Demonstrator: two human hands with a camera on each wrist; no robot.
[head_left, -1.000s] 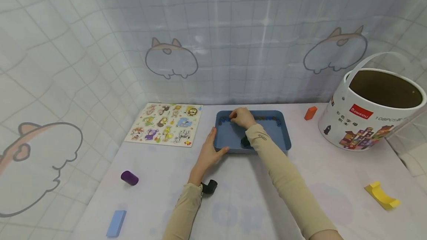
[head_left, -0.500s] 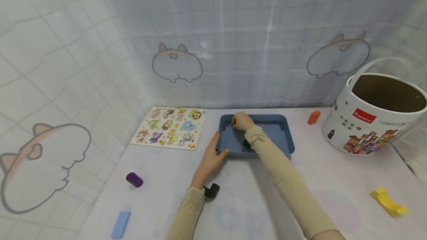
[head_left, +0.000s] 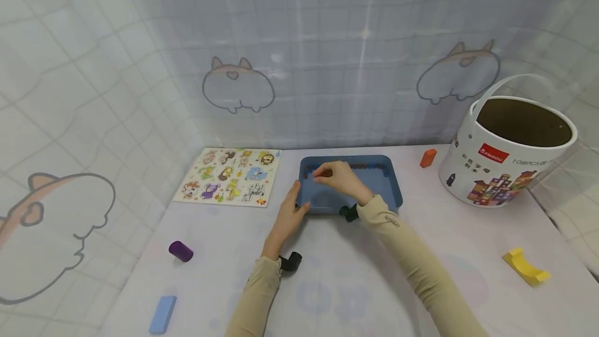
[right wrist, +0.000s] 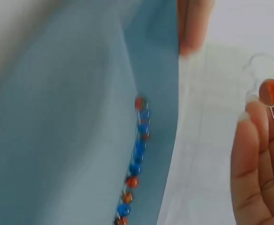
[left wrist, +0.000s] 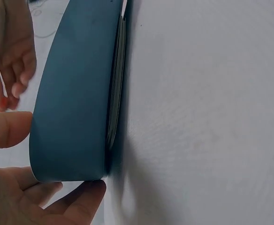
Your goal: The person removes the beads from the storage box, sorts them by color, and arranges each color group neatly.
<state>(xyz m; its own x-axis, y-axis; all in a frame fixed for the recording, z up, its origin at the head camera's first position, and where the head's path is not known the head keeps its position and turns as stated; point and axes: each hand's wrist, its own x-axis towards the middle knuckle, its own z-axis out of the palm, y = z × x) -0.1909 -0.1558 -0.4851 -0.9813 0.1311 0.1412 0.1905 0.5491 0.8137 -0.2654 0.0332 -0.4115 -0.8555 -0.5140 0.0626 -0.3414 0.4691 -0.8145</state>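
Note:
A blue tray (head_left: 323,197) lies on the table, with a row of small glass marbles (right wrist: 139,146), blue and orange, along the foot of its wall. Over the tray, my right hand (head_left: 345,178) pinches an orange marble (right wrist: 270,93) between thumb and fingertips, raised above the rim. My left hand (head_left: 286,217) rests at the tray's near left corner. Its thumb touches the rim and its outstretched fingers lie against the outer side, as the left wrist view shows. Part of the marble row is hidden behind the right hand in the head view.
An animal puzzle board (head_left: 229,177) lies to the left. Nearer are a purple cylinder (head_left: 181,251) and a light blue block (head_left: 163,314). To the right stand an orange block (head_left: 428,158), a large white bucket (head_left: 496,170) and a yellow arch block (head_left: 525,268).
My right hand has come up and back from the tray's far left part, and a marble now shows in its fingertips. My left hand has stayed at the corner.

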